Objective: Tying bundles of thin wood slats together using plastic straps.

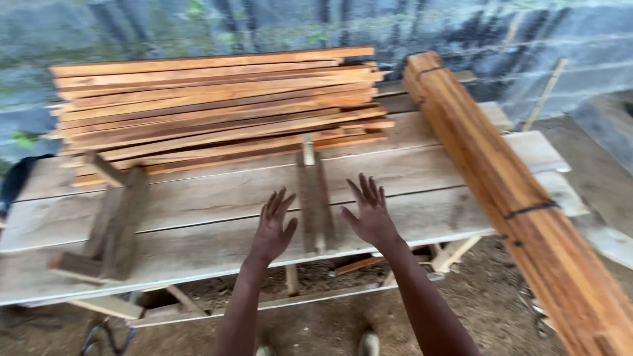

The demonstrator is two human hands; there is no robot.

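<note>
Between the two hands, a short dark wooden block [314, 198], lying lengthwise on the pale plank tabletop [198, 204] near its front edge, with a lighter strip along its far end. Left hand [272, 227] just left of the block, fingers spread wide, palm down, holding nothing; right hand [370, 212] just right of it, likewise spread open and empty. Hard to tell whether either palm touches the boards or hovers above them. Both forearms cut off at the bottom edge of the view. Farther left on the table, another dark wooden piece [115, 224] built of crossed bars, its shape blurred and partly unclear. Behind, across the back of the table, a stack of thin reddish slats [217, 105], layered flat and roughly aligned. To the right, a long bundle of reddish wood lengths [508, 191], bound with dark straps, lying slantwise across the table's right end and running out of view at the lower right corner. Under the table, pale support pieces and loose offcuts on dirt ground [488, 296], half hidden by the top. Behind everything, a grey block wall [560, 46], smeared by blur. At the bottom, shoe tips barely visible.
</note>
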